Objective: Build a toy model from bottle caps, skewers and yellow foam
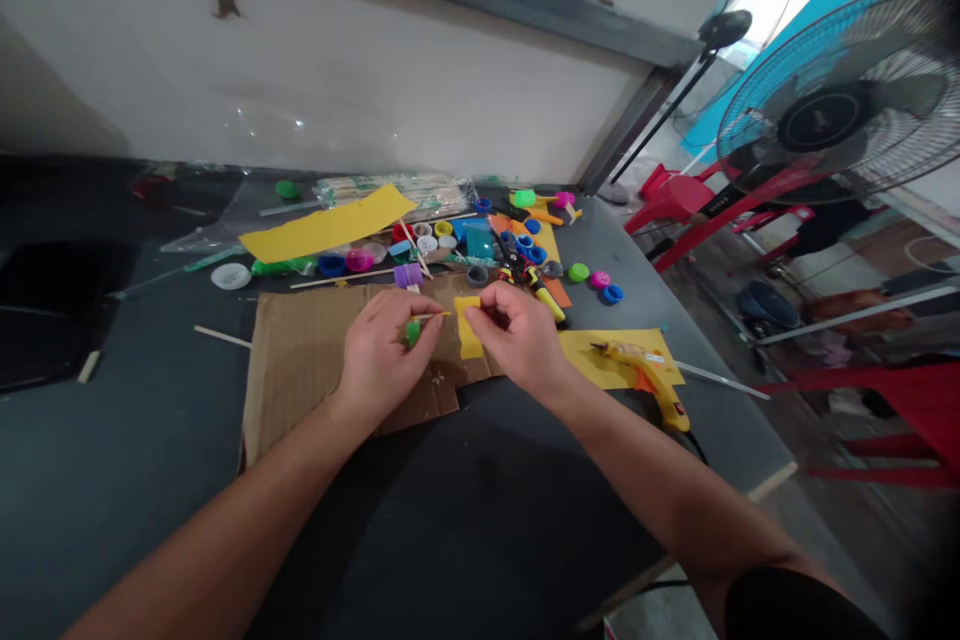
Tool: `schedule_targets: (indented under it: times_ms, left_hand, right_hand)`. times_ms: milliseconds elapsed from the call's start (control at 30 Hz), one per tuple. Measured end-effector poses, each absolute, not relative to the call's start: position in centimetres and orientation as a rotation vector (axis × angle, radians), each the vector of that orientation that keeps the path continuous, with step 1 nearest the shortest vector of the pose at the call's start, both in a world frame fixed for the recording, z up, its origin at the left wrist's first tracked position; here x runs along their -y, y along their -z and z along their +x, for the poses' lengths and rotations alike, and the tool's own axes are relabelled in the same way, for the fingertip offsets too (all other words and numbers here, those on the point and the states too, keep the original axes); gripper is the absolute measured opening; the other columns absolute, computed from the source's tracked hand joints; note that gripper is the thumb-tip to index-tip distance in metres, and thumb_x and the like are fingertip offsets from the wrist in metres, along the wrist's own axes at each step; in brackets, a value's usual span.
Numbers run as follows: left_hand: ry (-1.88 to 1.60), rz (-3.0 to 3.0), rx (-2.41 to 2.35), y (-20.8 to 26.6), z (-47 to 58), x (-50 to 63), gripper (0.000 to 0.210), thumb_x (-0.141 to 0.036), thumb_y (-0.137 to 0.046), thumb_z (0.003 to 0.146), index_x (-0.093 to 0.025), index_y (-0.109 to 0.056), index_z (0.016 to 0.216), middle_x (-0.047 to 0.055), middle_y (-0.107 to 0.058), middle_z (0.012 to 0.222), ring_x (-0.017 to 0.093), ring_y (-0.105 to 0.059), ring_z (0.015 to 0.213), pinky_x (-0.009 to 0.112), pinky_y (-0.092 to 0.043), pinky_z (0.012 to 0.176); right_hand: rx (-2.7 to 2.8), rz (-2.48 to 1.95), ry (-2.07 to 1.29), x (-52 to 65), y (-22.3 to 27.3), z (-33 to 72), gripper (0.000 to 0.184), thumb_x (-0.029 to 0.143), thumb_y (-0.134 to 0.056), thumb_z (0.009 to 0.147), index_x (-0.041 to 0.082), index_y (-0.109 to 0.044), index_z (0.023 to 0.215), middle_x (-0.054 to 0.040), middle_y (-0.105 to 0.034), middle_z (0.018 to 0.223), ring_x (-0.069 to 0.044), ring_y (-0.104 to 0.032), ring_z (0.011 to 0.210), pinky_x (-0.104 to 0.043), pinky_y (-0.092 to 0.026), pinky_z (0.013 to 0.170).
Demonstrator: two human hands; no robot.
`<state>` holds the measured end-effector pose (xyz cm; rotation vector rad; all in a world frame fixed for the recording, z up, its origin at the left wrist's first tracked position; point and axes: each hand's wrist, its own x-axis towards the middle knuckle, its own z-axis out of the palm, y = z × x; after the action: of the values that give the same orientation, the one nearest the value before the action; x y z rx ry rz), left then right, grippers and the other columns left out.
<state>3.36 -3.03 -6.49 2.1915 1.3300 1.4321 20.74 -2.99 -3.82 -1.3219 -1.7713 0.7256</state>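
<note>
dark tabletop point(150, 470) runs below a pale wall point(412, 90), bare across the lower left of the frame and again between the forearms point(270, 510) at bottom center. a white cap point(231, 276) sits at left, near the corrugated cardboard point(296, 350), whose left edge slants down toward the left arm. at the center, the left hand point(390, 345) has thumb and forefinger closed to a narrow pinch on a thin stick point(424, 317), tip pointing right. just beyond that tip, the right hand point(517, 330) pinches a small yellow piece point(470, 332) over the cardboard. behind both hands, colored caps point(427, 244) crowd the upper center. farther right, a yellow glue gun point(645, 375) lies across a yellow sheet point(589, 358), short of the tabletop's slanting right edge; a fan point(832, 115) fills the upper right.
</note>
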Motion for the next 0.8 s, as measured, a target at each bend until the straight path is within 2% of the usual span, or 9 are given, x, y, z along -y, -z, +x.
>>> schedule_targets:
  times_ms: [800]
  left_hand:
    - [-1.447,2.173,-1.316,6.50,3.37,2.99,0.006,-0.020,-0.058,0.086,-0.018,-0.063,0.084,0.003,-0.068,0.081,0.018,-0.063,0.080,0.033,-0.049,0.073]
  right_hand:
    - [1.833,-1.335,-0.698,3.51,3.75,20.22,0.017,0.032,-0.056,0.083,0.020,-0.049,0.072,0.0045,-0.049,0.060,-0.009,-0.043,0.053,-0.023,-0.033,0.051]
